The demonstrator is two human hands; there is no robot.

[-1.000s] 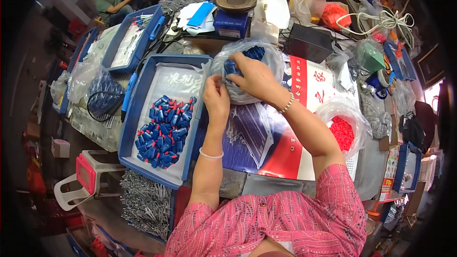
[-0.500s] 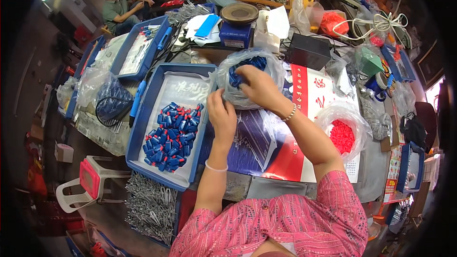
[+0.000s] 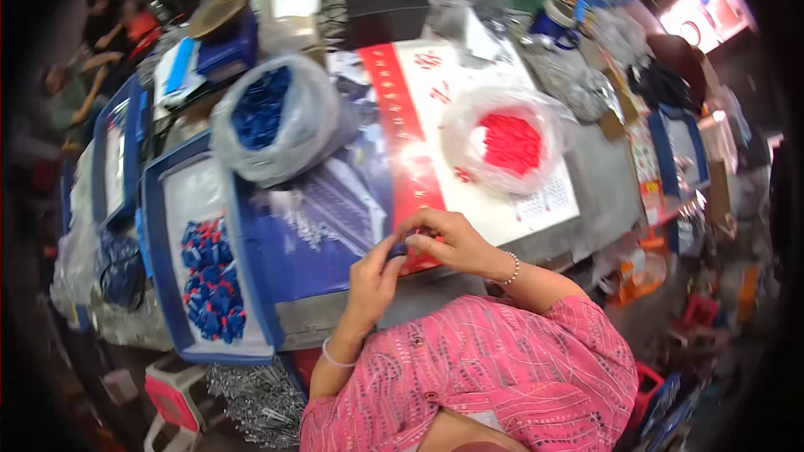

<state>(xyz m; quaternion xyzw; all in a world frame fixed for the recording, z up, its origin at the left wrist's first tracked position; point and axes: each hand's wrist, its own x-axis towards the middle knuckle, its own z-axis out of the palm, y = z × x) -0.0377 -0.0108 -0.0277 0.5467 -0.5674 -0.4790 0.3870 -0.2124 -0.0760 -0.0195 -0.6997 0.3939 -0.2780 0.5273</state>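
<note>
Both my hands meet over the near edge of the table. My left hand (image 3: 371, 286) pinches a small dark blue plastic piece (image 3: 397, 249) between thumb and fingers. My right hand (image 3: 455, 243) is closed at the same spot, its fingertips against the piece; whether a second part sits in them is hidden. Up and to the left stands a clear plastic bag (image 3: 314, 121) full of blue pieces (image 3: 261, 109). Another clear bag (image 3: 469, 130), on the right, holds small red parts (image 3: 512, 142). In a blue tray (image 3: 266, 318) lie several blue pieces with red tips (image 3: 211, 280).
A printed poster sheet (image 3: 310, 264) covers the table top. Thin metal rods (image 3: 255, 398) are heaped below the tray, beside a pink-and-white plastic stool (image 3: 172, 398). A black box (image 3: 387, 12) and a blue box (image 3: 228, 54) stand at the back. People sit at the far left, blurred.
My hands have left the bag of blue pieces and come together near the table's front edge, with a blue piece between them. The view has swung to the right.
</note>
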